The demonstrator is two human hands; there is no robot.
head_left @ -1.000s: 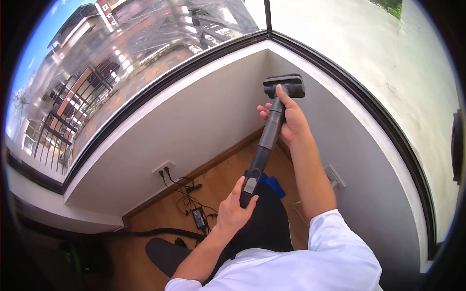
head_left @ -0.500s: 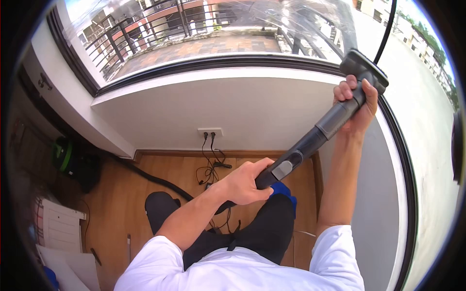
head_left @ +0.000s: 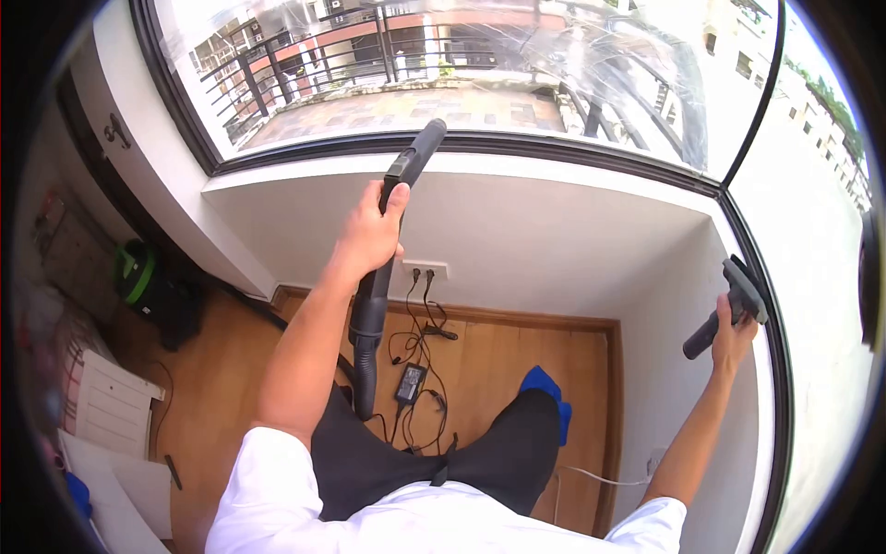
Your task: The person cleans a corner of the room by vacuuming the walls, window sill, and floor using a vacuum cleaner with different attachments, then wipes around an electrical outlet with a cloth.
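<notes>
A wood floor fills the lower middle of the head view, below a white wall and a black-framed window.

Your left hand, left of centre, is wrapped around the vacuum handle, its free end up before the window and its hose hanging down. Your right hand, at the right, grips the brush head, which is apart from the handle.

If you swing the handle carelessly, its end could knock the glass; whether they touch, you cannot tell from here. A loose right grip could drop the brush head, and a dragged hose could snag the tangled cables and tug the plugs.

Count 2 hands, 1 handle, 1 brush head, 1 hose, 1 green-and-black vacuum body at the left, 2 black plugs and 1 power adapter. The cables overlap too much to count.
</notes>
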